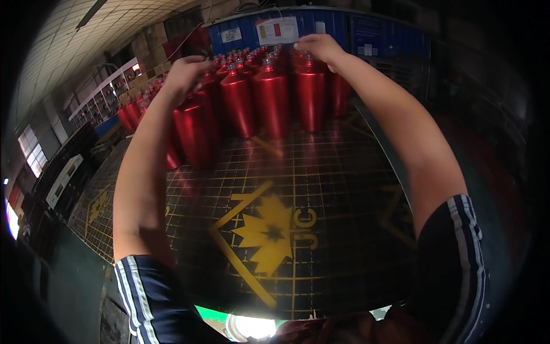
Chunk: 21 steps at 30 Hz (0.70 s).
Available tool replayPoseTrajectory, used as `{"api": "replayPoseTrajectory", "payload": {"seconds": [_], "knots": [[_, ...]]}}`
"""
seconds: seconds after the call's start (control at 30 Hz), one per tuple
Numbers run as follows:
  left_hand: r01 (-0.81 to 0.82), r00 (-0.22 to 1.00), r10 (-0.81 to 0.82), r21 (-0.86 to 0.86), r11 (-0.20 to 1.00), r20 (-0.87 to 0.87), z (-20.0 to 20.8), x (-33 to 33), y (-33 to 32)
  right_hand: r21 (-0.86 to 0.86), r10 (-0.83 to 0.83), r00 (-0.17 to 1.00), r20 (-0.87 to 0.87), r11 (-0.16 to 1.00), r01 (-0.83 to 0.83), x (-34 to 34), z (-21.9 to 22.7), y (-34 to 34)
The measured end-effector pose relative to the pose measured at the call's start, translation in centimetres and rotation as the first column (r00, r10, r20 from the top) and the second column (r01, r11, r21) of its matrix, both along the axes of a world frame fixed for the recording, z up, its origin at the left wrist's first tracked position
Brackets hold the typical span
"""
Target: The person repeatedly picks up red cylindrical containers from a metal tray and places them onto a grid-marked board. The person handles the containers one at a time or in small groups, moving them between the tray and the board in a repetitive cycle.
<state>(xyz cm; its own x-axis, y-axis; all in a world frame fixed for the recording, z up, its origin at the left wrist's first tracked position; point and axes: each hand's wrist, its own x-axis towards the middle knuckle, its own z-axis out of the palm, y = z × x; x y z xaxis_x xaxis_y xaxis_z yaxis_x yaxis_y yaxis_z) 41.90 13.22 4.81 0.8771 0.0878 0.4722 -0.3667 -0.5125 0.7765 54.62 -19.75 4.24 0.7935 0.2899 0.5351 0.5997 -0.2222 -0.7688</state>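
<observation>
Far left, beyond the work surface, pale shelving (109, 86) runs along the wall, and a further row of red cylinders (129, 114) stands near it.

The left hand (186, 71) is raised over the left flank of the cluster of red bottles (269, 97). Its fingers are curled downward at the neck of the tilted bottle (197, 129), which leans off vertical with its top toward the hand. Whether the fingers actually grip the neck cannot be told; motion blur obscures it.

The cluster stands at the far end of the cutting mat (321, 189). Each bottle is a smooth, glossy, metallic-red cylinder with a rounded shoulder narrowing to a small neck fitting. Long axes are vertical, necks pointing up, bases on the mat. Bottles stand packed, touching or just beside one another.

The mat is dark and flat, with a fine yellow grid and a yellow leaf emblem (266, 232) in the near centre.

The right hand (318, 46) reaches over the right side of the cluster, fingers bent and fingertips pinched at the top of a rear bottle (309, 94). Firm hold cannot be confirmed.

Behind stands a blue panel (344, 28) bearing paper notices.
</observation>
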Motion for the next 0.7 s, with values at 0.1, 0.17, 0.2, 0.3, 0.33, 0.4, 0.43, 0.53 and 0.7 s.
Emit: {"api": "replayPoseTrajectory", "payload": {"seconds": [0.1,0.17,0.2,0.3,0.33,0.4,0.43,0.53,0.7], "knots": [[0.021,0.994,-0.012,0.087,0.996,-0.113,0.0,2.8,-2.3,0.1,0.015,0.993,-0.118,0.995,-0.003,3.3,-1.0,1.6],[0.033,0.984,-0.006,0.148,0.988,-0.177,0.0,4.7,-2.9,0.079,0.14,0.989,-0.053,0.988,-0.135,3.5,-1.3,1.7],[0.039,0.98,-0.01,0.145,0.989,-0.199,-0.1,5.4,-2.9,0.103,0.169,0.983,-0.064,0.981,-0.162,3.0,-1.4,1.7],[0.081,0.953,-0.066,0.038,0.996,-0.296,-0.2,6.9,-2.8,0.062,0.023,1.0,-0.015,0.998,-0.022,0.7,-0.4,1.6],[0.08,0.953,-0.062,0.048,0.996,-0.297,-0.2,7.1,-2.7,-0.038,0.058,0.996,-0.063,0.997,-0.06,0.0,0.0,1.9],[0.064,0.955,-0.044,0.058,0.996,-0.294,-0.3,7.4,-2.6,-0.188,0.138,0.985,-0.103,0.97,-0.155,-1.0,0.7,3.4],[0.057,0.956,-0.033,0.072,0.996,-0.292,-0.3,7.5,-2.6,-0.239,0.18,0.975,-0.127,0.949,-0.206,-1.2,0.9,4.2],[0.037,0.96,-0.007,0.102,0.994,-0.281,-0.4,7.7,-2.4,-0.431,0.181,0.975,-0.128,0.875,-0.219,-1.0,0.8,6.5],[0.044,0.978,-0.018,0.123,0.991,-0.207,-0.6,6.7,-2.4,-0.415,0.172,0.985,-0.03,0.894,-0.169,-1.3,0.1,6.5]]}}
